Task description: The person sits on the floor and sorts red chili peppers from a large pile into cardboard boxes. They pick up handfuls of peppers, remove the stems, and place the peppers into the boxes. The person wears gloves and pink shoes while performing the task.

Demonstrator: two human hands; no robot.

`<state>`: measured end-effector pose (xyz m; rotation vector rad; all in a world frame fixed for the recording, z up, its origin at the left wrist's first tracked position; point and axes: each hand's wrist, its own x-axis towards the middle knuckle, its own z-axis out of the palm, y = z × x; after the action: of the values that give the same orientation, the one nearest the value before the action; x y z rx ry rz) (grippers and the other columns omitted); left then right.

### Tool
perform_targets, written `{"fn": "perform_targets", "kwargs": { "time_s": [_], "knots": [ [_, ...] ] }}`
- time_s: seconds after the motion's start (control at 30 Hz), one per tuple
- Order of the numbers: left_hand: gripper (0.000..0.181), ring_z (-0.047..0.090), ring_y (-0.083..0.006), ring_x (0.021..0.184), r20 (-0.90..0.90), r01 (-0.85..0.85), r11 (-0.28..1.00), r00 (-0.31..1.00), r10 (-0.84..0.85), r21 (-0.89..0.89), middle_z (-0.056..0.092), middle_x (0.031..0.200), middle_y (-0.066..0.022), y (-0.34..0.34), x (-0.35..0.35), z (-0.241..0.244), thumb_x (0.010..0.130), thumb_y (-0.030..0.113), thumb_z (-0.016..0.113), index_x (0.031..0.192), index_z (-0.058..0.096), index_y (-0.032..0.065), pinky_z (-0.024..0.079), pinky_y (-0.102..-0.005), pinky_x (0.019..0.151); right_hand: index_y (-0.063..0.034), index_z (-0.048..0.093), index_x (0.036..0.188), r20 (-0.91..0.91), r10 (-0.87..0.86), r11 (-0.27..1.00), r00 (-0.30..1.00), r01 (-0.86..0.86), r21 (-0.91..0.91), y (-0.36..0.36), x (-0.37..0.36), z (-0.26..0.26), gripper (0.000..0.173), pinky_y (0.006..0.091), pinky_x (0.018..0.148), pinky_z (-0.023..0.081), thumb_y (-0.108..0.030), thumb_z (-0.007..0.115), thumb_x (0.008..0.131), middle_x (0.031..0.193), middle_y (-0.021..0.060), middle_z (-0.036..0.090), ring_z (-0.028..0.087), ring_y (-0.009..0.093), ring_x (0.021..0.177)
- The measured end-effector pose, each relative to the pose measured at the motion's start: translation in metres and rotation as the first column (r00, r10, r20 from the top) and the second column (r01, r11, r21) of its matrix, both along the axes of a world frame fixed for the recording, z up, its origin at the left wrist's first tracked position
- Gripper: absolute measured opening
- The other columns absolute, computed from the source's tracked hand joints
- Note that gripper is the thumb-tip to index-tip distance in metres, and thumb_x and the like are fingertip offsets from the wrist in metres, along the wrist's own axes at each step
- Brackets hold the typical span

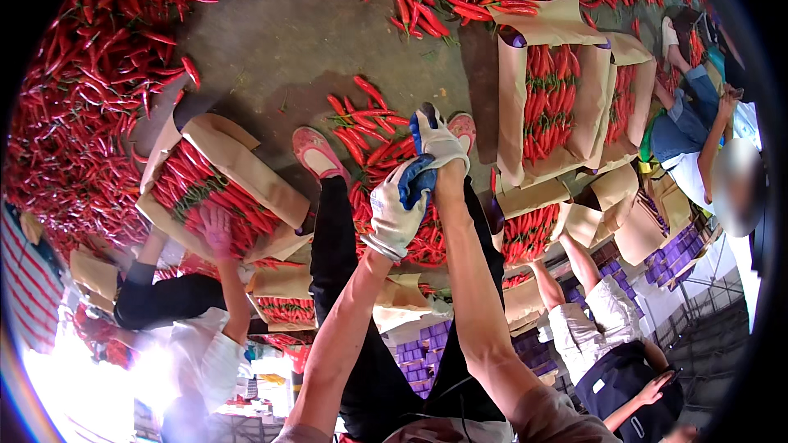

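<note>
Both my hands wear white work gloves with blue-coated palms and fingers. My left hand is closed around the wrist side of the glove on my right hand. The fingers of my right hand point away from me; its palm side is partly hidden, so whether it grips anything is unclear. Under and around my hands, a small heap of red chili peppers lies on the floor between my pink shoes. More peppers show between my legs, partly covered by my forearms.
A paper-lined carton of chilies stands at left, with a person's hand over it. Lined cartons of rowed chilies stand at right. Large chili piles spread left and ahead on concrete floor. Other people and stacked purple cartons are behind.
</note>
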<state>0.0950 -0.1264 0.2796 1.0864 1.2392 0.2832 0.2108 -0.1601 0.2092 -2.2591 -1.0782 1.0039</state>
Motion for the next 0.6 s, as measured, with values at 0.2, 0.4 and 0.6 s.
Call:
{"fn": "perform_targets", "kwargs": {
  "time_s": [0.2,0.4,0.6],
  "knots": [
    [0.047,0.060,-0.0123,0.102,0.136,-0.074,0.996,0.987,0.081,-0.055,0.066,0.110,-0.0121,-0.018,0.006,-0.010,0.072,-0.018,0.046,0.114,0.062,-0.0028,0.045,-0.0252,0.091,-0.0075,0.057,0.123,0.020,0.185,0.947,0.982,-0.173,-0.272,-0.011,0.016,0.001,0.038,0.0450,0.090,0.045,-0.024,0.050,0.090,0.122,0.0269,0.056,0.057,0.042,0.109],
    [0.044,0.060,-0.0131,0.097,0.075,-0.084,0.992,0.993,0.091,-0.090,0.066,0.108,-0.0113,-0.037,0.005,-0.017,0.076,-0.017,0.045,0.115,0.060,-0.0028,0.046,-0.0237,0.086,-0.0075,0.044,0.133,-0.238,0.360,0.773,0.902,-0.432,-0.465,-0.015,0.012,-0.023,0.049,0.0471,0.091,0.046,-0.016,0.053,0.086,0.112,0.0261,0.061,0.058,0.045,0.105],
    [0.039,0.067,-0.0279,0.086,0.070,0.057,0.998,0.996,-0.058,0.015,0.068,0.095,-0.0170,-0.055,0.001,-0.007,0.076,-0.003,0.060,0.114,0.061,0.0008,0.053,-0.0354,0.079,-0.0072,0.048,0.128,0.009,0.408,0.872,0.913,-0.387,-0.299,-0.075,-0.011,-0.076,0.043,0.0432,0.089,0.048,-0.012,0.054,0.086,0.110,0.0167,0.063,0.061,0.035,0.101]
  ]
}}
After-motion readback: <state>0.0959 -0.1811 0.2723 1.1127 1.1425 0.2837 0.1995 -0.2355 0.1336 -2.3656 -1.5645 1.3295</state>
